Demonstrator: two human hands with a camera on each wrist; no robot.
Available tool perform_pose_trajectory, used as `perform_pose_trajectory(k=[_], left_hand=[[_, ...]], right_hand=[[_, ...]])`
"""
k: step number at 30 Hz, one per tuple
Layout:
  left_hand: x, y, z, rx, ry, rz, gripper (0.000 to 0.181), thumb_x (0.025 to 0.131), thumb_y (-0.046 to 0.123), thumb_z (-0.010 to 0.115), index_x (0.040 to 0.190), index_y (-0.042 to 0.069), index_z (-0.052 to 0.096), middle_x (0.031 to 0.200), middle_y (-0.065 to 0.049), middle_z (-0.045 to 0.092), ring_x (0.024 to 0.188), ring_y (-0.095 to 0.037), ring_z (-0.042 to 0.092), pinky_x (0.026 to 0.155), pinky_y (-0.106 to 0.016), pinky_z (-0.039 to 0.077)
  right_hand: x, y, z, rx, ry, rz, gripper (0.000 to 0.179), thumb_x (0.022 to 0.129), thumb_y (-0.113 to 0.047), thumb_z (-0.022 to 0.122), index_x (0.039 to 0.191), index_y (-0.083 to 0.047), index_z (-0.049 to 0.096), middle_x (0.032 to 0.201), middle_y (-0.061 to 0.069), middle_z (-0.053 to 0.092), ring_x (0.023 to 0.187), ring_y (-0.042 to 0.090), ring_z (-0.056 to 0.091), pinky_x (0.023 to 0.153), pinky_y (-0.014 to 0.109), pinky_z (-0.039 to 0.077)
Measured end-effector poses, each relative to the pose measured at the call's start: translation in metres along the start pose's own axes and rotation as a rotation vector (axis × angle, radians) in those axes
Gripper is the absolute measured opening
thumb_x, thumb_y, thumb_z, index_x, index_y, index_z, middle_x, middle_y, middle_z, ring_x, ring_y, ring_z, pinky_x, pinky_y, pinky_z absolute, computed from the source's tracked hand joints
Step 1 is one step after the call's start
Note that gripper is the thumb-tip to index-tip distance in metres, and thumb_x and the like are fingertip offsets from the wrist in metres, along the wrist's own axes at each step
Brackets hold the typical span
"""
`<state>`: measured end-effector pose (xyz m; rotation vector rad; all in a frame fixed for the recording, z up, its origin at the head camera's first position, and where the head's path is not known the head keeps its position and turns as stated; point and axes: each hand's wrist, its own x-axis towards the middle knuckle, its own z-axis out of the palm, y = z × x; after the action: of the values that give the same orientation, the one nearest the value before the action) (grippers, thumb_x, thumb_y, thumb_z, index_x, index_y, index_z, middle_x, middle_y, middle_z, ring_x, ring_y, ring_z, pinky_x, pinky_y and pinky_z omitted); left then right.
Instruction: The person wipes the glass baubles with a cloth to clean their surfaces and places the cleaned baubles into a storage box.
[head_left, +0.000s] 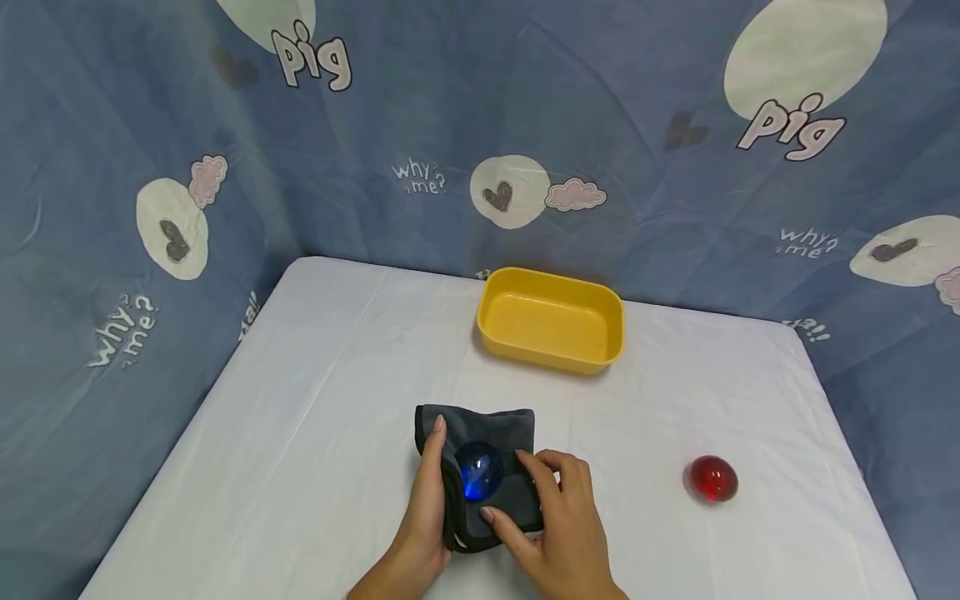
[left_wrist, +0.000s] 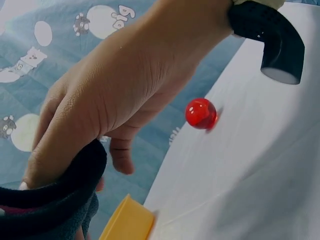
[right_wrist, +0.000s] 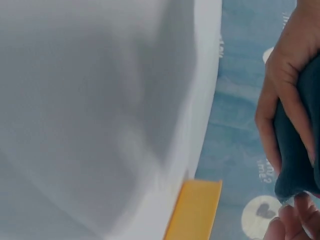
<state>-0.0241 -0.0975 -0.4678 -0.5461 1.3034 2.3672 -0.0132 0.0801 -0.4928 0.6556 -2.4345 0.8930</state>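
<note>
A dark grey folded cloth with black edging [head_left: 510,425] is held above the near middle of the table. My left hand [head_left: 423,508] grips its left side, thumb on top and the other fingers mostly hidden underneath. A see-through blue ball [head_left: 480,471] lies on the cloth. At the right, my right hand [head_left: 566,517] has thumb and index finger spread beside the ball, with a small gap at the index tip; whether the thumb touches the ball cannot be made out. The cloth [left_wrist: 55,210] also shows in the left wrist view and the cloth [right_wrist: 295,155] in the right wrist view.
A yellow rectangular tub [head_left: 551,362] stands at the table's far edge. To the right on the white-covered table [head_left: 315,433] lies a see-through red ball [head_left: 712,479]. Blue printed fabric [head_left: 375,108] hangs behind and along the sides.
</note>
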Motion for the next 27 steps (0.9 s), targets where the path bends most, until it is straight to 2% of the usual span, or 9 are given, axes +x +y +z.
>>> perform_pose_trajectory(k=[3, 7, 10, 14, 17, 20, 22, 24, 27], left_hand=[[0.000, 0.001, 0.002, -0.026, 0.002, 0.013, 0.093, 0.095, 0.085, 0.038, 0.151, 0.012, 0.044, 0.130, -0.003, 0.063, 0.113, -0.014, 0.061, 0.099, -0.030, 0.045], [0.001, 0.001, 0.003, -0.053, -0.025, 0.022, 0.085, 0.096, 0.083, 0.039, 0.143, 0.012, 0.047, 0.121, -0.003, 0.064, 0.105, -0.015, 0.063, 0.092, -0.030, 0.051], [0.001, 0.000, 0.003, -0.044, -0.025, 0.029, 0.081, 0.096, 0.083, 0.040, 0.138, 0.014, 0.050, 0.119, -0.002, 0.063, 0.104, -0.014, 0.062, 0.091, -0.029, 0.050], [0.000, -0.003, 0.003, -0.057, -0.045, 0.014, 0.078, 0.097, 0.081, 0.040, 0.135, 0.014, 0.050, 0.120, -0.002, 0.062, 0.104, -0.014, 0.061, 0.092, -0.029, 0.050], [0.000, -0.004, 0.004, -0.081, -0.081, 0.004, 0.078, 0.099, 0.079, 0.039, 0.138, 0.013, 0.048, 0.123, -0.004, 0.061, 0.107, -0.015, 0.062, 0.093, -0.030, 0.051], [0.001, -0.004, 0.003, -0.077, -0.096, 0.014, 0.079, 0.099, 0.079, 0.039, 0.142, 0.012, 0.047, 0.126, -0.004, 0.062, 0.110, -0.016, 0.063, 0.095, -0.031, 0.052], [0.001, -0.004, 0.002, -0.062, -0.087, 0.016, 0.079, 0.099, 0.079, 0.039, 0.141, 0.013, 0.048, 0.124, -0.004, 0.063, 0.109, -0.015, 0.064, 0.094, -0.030, 0.052], [0.001, -0.004, 0.002, -0.049, -0.072, 0.013, 0.079, 0.098, 0.080, 0.039, 0.139, 0.013, 0.049, 0.120, -0.003, 0.064, 0.106, -0.014, 0.065, 0.091, -0.030, 0.053], [0.001, -0.003, 0.001, -0.031, -0.046, 0.012, 0.080, 0.097, 0.081, 0.041, 0.135, 0.012, 0.052, 0.116, -0.003, 0.066, 0.102, -0.014, 0.067, 0.088, -0.029, 0.055]], right_hand=[[-0.001, 0.000, 0.000, 0.013, 0.010, 0.005, 0.043, 0.095, -0.051, 0.075, 0.116, -0.014, 0.074, 0.109, 0.002, 0.054, 0.096, 0.017, 0.048, 0.077, 0.033, 0.046], [-0.001, -0.001, 0.001, 0.069, 0.014, -0.038, 0.028, 0.101, -0.044, 0.070, 0.099, -0.017, 0.075, 0.102, -0.001, 0.051, 0.091, 0.014, 0.047, 0.076, 0.027, 0.043], [0.001, 0.001, 0.002, 0.128, 0.019, -0.093, 0.022, 0.104, -0.037, 0.067, 0.091, -0.020, 0.072, 0.099, -0.004, 0.051, 0.090, 0.012, 0.047, 0.079, 0.023, 0.041], [0.004, 0.005, 0.001, 0.158, 0.048, -0.169, 0.023, 0.104, -0.034, 0.067, 0.085, -0.022, 0.069, 0.092, -0.008, 0.053, 0.085, 0.010, 0.046, 0.077, 0.022, 0.040], [0.007, 0.005, -0.001, 0.131, 0.062, -0.176, 0.029, 0.102, -0.044, 0.068, 0.094, -0.016, 0.069, 0.094, -0.005, 0.057, 0.086, 0.012, 0.051, 0.077, 0.024, 0.045], [0.010, 0.003, -0.003, 0.079, 0.035, -0.169, 0.049, 0.099, -0.053, 0.068, 0.120, -0.010, 0.069, 0.106, 0.001, 0.061, 0.092, 0.016, 0.055, 0.079, 0.028, 0.049], [0.012, 0.001, -0.003, 0.048, -0.001, -0.185, 0.057, 0.099, -0.054, 0.067, 0.135, -0.010, 0.065, 0.115, 0.005, 0.061, 0.095, 0.018, 0.056, 0.080, 0.030, 0.051], [0.013, -0.001, -0.003, 0.035, -0.026, -0.212, 0.056, 0.101, -0.051, 0.066, 0.142, -0.012, 0.064, 0.122, 0.006, 0.061, 0.096, 0.018, 0.056, 0.080, 0.031, 0.051], [0.015, -0.004, -0.003, 0.049, -0.047, -0.229, 0.051, 0.104, -0.045, 0.065, 0.143, -0.011, 0.063, 0.129, 0.005, 0.062, 0.096, 0.018, 0.056, 0.082, 0.030, 0.049]])
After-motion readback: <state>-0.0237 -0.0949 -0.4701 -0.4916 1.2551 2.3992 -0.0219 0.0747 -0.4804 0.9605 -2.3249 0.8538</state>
